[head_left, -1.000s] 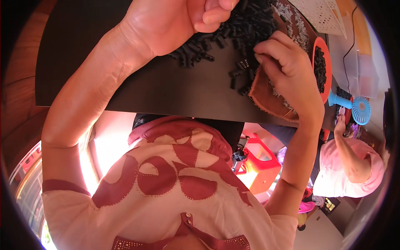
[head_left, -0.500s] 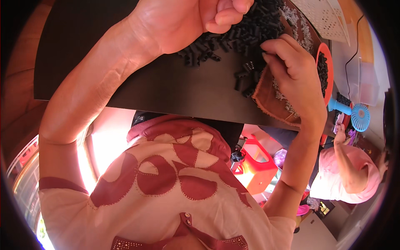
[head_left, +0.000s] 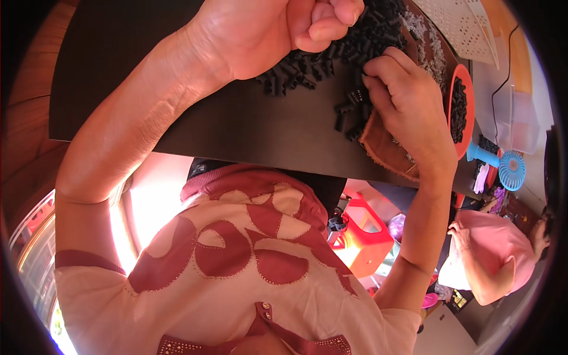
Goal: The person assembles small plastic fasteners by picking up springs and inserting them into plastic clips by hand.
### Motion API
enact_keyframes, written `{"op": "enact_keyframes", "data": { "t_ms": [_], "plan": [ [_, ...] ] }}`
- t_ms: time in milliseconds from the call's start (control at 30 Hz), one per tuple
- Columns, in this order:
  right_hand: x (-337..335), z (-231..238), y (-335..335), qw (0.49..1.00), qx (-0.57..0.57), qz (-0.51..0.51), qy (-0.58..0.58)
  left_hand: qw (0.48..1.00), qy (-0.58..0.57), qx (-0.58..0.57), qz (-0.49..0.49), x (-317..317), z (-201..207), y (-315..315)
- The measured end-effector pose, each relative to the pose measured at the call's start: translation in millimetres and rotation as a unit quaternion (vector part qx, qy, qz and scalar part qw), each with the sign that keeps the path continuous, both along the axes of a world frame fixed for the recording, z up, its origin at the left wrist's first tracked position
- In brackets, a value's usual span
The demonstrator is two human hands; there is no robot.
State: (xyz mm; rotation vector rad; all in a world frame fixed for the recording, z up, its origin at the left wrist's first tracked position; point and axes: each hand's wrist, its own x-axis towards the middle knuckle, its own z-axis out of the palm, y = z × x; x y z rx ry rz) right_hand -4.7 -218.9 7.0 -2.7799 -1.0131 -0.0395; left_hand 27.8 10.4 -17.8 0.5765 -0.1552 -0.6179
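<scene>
At the top edge is my left hand [head_left: 269,32], palm up with fingers curled in. Whatever those fingers hold, if anything, is hidden. Its nearest things are many short black tube-like pieces [head_left: 307,68] heaped on the dark table [head_left: 248,127]. My right hand [head_left: 408,97] has thumb and forefinger pinched together at the right side of the heap; what lies between the tips is too dark to make out. Under its wrist lies a brown cloth [head_left: 381,145] with frayed edges. Small silvery pieces [head_left: 435,53] are scattered beyond the hand.
An orange bowl [head_left: 469,89] of small black pieces stands right of my right hand. Past it is a blue handheld fan [head_left: 512,167]. A perforated cream panel [head_left: 458,26] sits at the far right. A red stool [head_left: 370,239] and a person in pink [head_left: 494,248] are beyond the table.
My right hand has shifted slightly left and up, toward the black pieces, still pinched. My left hand has barely moved. The person in pink has lowered an arm.
</scene>
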Motion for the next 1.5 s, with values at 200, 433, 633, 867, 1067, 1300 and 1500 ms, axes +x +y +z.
{"op": "enact_keyframes", "data": {
  "t_ms": [200,433,633,867,1067,1300,1500],
  "plan": [
    [-10,12,3,0.974,0.181,-0.096,0.099,1.000,-0.016,0.011,0.007,4,7,-4],
    [-20,29,19,0.879,0.436,-0.079,0.174,0.992,-0.062,0.113,0.013,-17,9,-12],
    [-23,32,19,0.792,0.560,-0.070,0.233,0.989,-0.047,0.137,-0.003,-21,17,-12],
    [-25,28,22,0.772,0.591,-0.053,0.226,0.987,-0.069,0.144,-0.034,-21,15,-10],
    [-32,27,29,0.752,0.618,-0.062,0.222,0.986,-0.073,0.140,-0.044,-22,14,-13],
    [-36,25,39,0.678,0.668,-0.139,0.273,0.985,-0.084,0.146,-0.034,-27,13,-16],
    [-39,20,42,0.655,0.695,-0.148,0.256,0.983,-0.122,0.133,-0.031,-29,9,-19]
  ]
}}
